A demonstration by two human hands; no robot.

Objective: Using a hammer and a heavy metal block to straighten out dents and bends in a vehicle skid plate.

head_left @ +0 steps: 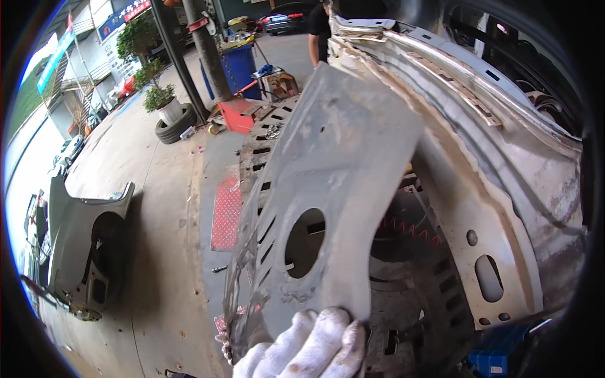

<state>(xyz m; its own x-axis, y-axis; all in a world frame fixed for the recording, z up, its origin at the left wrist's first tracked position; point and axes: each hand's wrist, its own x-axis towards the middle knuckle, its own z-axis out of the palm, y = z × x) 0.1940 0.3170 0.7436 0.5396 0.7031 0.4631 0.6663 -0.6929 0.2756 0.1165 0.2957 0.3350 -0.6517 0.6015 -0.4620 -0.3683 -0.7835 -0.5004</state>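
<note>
1. gripping near end of dented grey sheet-metal panel [343, 167] with white-gloved left hand [309, 346], fingers bent over; right hand out of view.
2. probably light but unwieldy, stiff yet springy, likely sharp around edges and oval hole [305, 242].
3. best steadied with second hold on far edge.
4. tilted above slotted metal platform [249, 142], beside car body [479, 151].

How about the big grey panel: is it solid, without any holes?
No, the grey panel has a large oval hole above the white-gloved hand at its lower end.
</note>
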